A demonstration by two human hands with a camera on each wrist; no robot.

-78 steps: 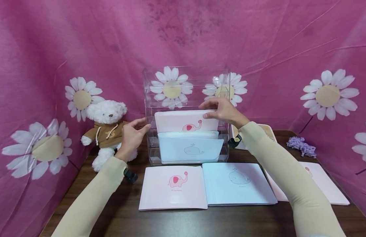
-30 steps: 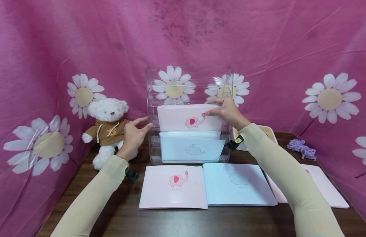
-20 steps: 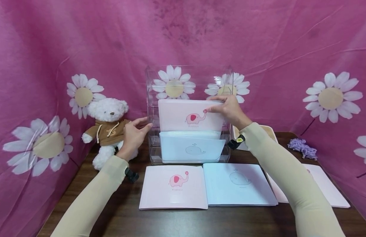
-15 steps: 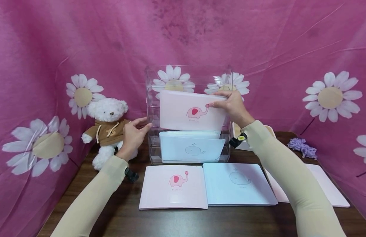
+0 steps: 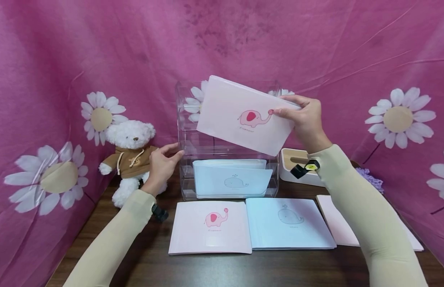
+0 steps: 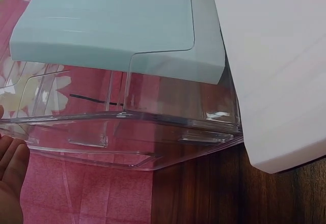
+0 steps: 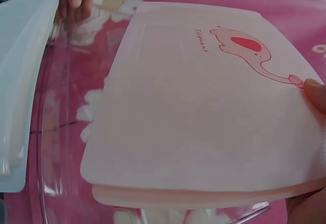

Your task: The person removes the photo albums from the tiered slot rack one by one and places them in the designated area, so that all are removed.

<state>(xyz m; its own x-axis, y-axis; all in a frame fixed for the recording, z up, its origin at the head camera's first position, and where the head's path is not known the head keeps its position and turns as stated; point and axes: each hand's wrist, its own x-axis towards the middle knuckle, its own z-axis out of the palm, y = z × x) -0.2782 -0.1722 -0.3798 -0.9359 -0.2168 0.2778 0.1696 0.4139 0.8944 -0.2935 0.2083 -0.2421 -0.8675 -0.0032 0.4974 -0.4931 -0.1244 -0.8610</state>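
My right hand (image 5: 307, 119) grips a pink booklet (image 5: 232, 105) with an elephant drawing by its right edge, thumb on the front cover. The booklet is tilted, its right side lower, raised in front of the clear tiered rack (image 5: 187, 184). In the right wrist view, the thumb (image 7: 317, 95) presses beside the elephant's trunk. My left hand (image 5: 162, 165) holds the rack's left side between thumb and fingers, partly seen in the left wrist view. Blue booklets (image 5: 211, 181) with a whale drawing stand in the rack's lower tier.
On the dark wooden table lie a pink elephant booklet (image 5: 193, 223), a blue whale booklet (image 5: 268, 235) and more pink booklets (image 5: 338, 223) under the right arm. A white teddy bear (image 5: 130, 133) sits left. Behind the right wrist are a white box (image 5: 297, 175) and purple yarn (image 5: 370, 179).
My right hand has lifted the pink booklet up out of the rack, moved right and tilted it. My left hand has stayed at the rack's side.
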